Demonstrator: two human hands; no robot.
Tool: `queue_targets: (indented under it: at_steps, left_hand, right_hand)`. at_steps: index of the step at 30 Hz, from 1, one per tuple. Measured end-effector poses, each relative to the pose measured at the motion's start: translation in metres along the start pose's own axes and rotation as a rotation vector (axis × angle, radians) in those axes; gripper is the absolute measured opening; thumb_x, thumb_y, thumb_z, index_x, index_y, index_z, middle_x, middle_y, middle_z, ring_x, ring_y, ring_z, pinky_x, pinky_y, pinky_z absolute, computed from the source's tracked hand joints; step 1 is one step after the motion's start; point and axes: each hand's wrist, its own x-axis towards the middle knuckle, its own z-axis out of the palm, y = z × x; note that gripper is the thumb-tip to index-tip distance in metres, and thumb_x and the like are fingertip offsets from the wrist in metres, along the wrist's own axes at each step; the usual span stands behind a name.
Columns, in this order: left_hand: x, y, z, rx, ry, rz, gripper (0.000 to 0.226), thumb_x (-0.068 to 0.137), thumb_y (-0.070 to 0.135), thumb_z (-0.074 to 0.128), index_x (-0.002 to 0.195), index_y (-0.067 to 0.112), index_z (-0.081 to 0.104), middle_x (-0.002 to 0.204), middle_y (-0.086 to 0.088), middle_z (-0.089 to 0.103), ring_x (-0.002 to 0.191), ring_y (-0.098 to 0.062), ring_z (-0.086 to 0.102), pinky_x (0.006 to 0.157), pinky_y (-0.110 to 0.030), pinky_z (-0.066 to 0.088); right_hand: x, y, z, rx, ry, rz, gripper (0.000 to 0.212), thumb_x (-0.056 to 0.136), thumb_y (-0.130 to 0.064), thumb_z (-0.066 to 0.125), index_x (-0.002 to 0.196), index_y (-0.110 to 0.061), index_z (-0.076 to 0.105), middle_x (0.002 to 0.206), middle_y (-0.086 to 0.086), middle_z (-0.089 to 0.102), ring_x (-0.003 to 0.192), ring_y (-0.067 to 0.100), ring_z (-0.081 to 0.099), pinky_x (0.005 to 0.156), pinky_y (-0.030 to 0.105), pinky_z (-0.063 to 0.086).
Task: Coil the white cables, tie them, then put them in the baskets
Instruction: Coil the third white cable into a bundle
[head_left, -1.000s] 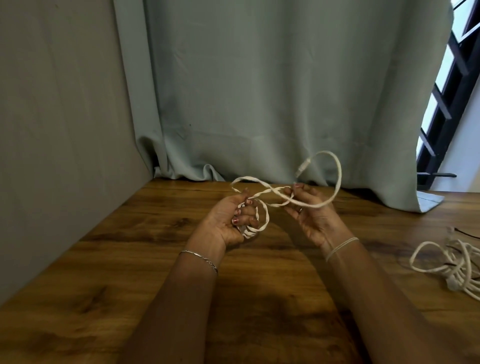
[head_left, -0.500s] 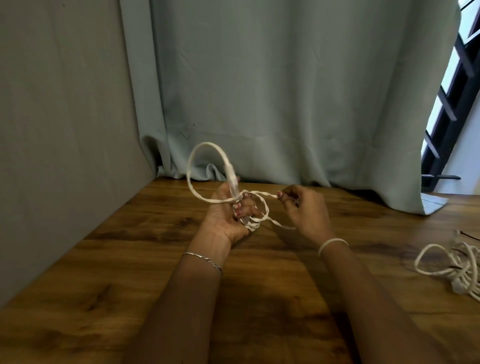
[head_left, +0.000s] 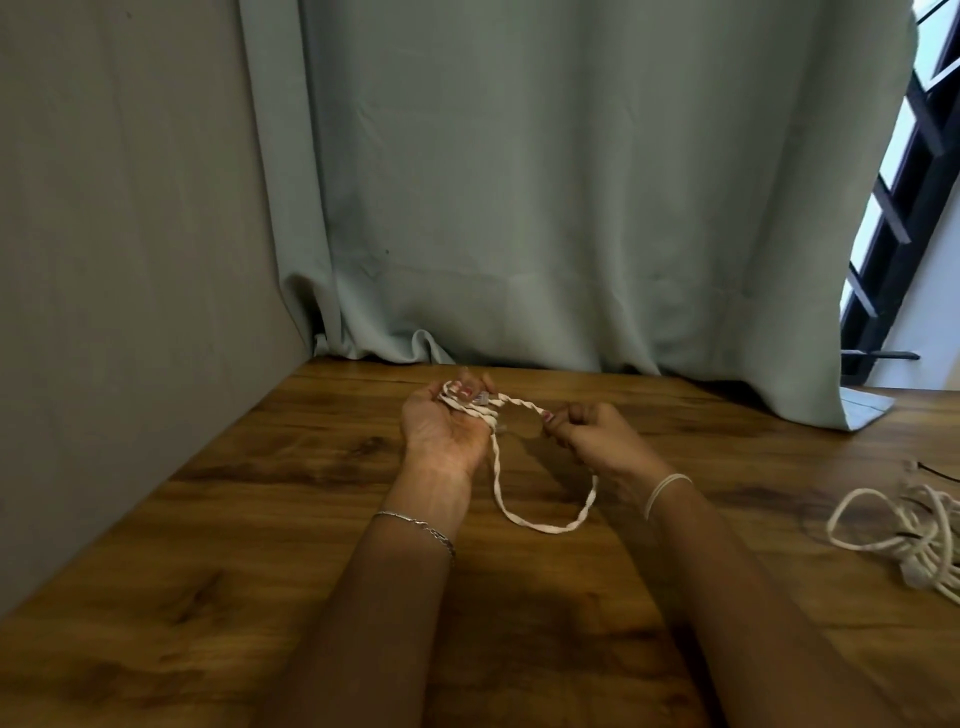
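The single head-worn camera looks forward and down across the table (head_left: 260, 571), close above it, facing the curtain (head_left: 571, 208).

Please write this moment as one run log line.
phase: coiling | left hand: grips coil of white cable | right hand: pinches same cable | loose cable pile: on table, right side | baskets: not in view

Left hand (head_left: 444, 423): palm up, fingers curled round white cable (head_left: 540, 526). Right hand (head_left: 597, 439): knuckles up, fingers curled, pinching same cable. Forearms extended forward.
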Motion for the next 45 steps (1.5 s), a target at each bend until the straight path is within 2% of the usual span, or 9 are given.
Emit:
queue_targets:
  at_steps: [5,15,18,24,27,31,35,40,45]
  left_hand:
    - [-0.005,0.0,0.001,0.092,-0.088,0.021,0.029,0.102,0.014,0.036,0.097,-0.007,0.056,0.091,-0.02,0.06,0.084,-0.026,0.06,0.076,-0.038,0.051]
    - [0.004,0.011,-0.004,0.062,-0.246,0.093,0.024,0.102,0.021,0.04,0.102,0.001,0.053,0.071,-0.008,0.06,0.074,-0.017,0.06,0.084,-0.039,0.052]
    - [0.002,0.021,-0.004,-0.077,-0.289,0.094,0.029,0.102,0.02,0.038,0.093,0.001,0.057,0.068,-0.008,0.061,0.069,-0.017,0.062,0.091,-0.039,0.051]
    - [0.002,0.03,-0.007,-0.154,-0.272,0.118,0.059,0.103,0.017,0.032,0.059,-0.003,0.065,0.06,-0.005,0.055,0.058,-0.013,0.051,0.108,-0.037,0.04]
    - [0.002,0.032,-0.007,-0.143,-0.269,0.108,0.059,0.102,0.016,0.032,0.056,-0.002,0.064,0.057,-0.005,0.054,0.056,-0.012,0.051,0.105,-0.034,0.042]
    - [0.001,0.035,-0.006,-0.181,-0.259,0.109,0.037,0.102,0.014,0.034,0.073,0.001,0.054,0.056,-0.006,0.053,0.045,-0.015,0.056,0.087,-0.037,0.049]
    - [-0.002,0.031,-0.004,-0.08,-0.271,0.069,0.03,0.102,0.016,0.034,0.082,0.002,0.052,0.052,-0.003,0.05,0.041,-0.011,0.05,0.078,-0.033,0.055]
    - [-0.003,0.006,-0.004,0.24,-0.251,0.003,0.043,0.102,0.02,0.038,0.13,-0.012,0.044,0.05,0.0,0.048,0.038,-0.008,0.042,0.064,-0.026,0.054]
    - [-0.006,-0.007,-0.004,0.402,-0.306,-0.112,0.042,0.104,0.021,0.034,0.122,-0.014,0.049,0.053,0.001,0.039,0.038,-0.007,0.035,0.048,-0.021,0.047]
  right_hand:
    - [-0.004,0.001,0.003,-0.6,0.074,-0.211,0.02,0.097,-0.024,0.053,0.096,-0.02,0.073,0.09,0.002,0.071,0.083,0.018,0.063,0.069,0.026,0.044]
    - [-0.035,-0.029,0.016,-1.231,-0.069,-0.503,0.017,0.092,-0.022,0.053,0.107,-0.013,0.057,0.108,0.01,0.061,0.097,0.027,0.06,0.07,0.029,0.036]
    - [-0.028,-0.016,0.012,-1.074,0.056,-0.547,0.033,0.088,-0.027,0.06,0.119,-0.02,0.052,0.1,0.004,0.063,0.09,0.026,0.061,0.066,0.029,0.038]
    - [-0.013,0.005,-0.007,0.235,-0.009,0.129,0.016,0.09,-0.017,0.065,0.08,-0.004,0.066,0.059,0.003,0.055,0.045,0.01,0.048,0.042,0.021,0.036]
    - [-0.018,0.003,-0.029,0.456,0.133,0.209,0.015,0.087,-0.021,0.07,0.083,-0.007,0.066,0.05,-0.004,0.054,0.04,0.006,0.047,0.033,0.013,0.032]
    - [-0.01,0.022,-0.05,-0.175,0.414,-0.092,0.028,0.072,-0.032,0.082,0.076,-0.01,0.066,0.057,-0.005,0.061,0.055,0.012,0.057,0.046,0.018,0.041]
    - [-0.006,0.031,-0.046,-0.825,0.416,-0.197,0.021,0.083,-0.042,0.069,0.083,-0.022,0.063,0.076,-0.002,0.062,0.078,0.023,0.06,0.059,0.028,0.039]
    - [-0.003,0.032,-0.033,-0.916,0.371,-0.265,0.017,0.087,-0.045,0.062,0.088,-0.029,0.063,0.081,-0.007,0.062,0.077,0.015,0.059,0.068,0.033,0.052]
    - [0.011,0.041,-0.02,-0.997,0.203,-0.161,0.026,0.096,-0.045,0.048,0.099,-0.025,0.064,0.087,-0.004,0.059,0.08,0.014,0.058,0.076,0.034,0.054]
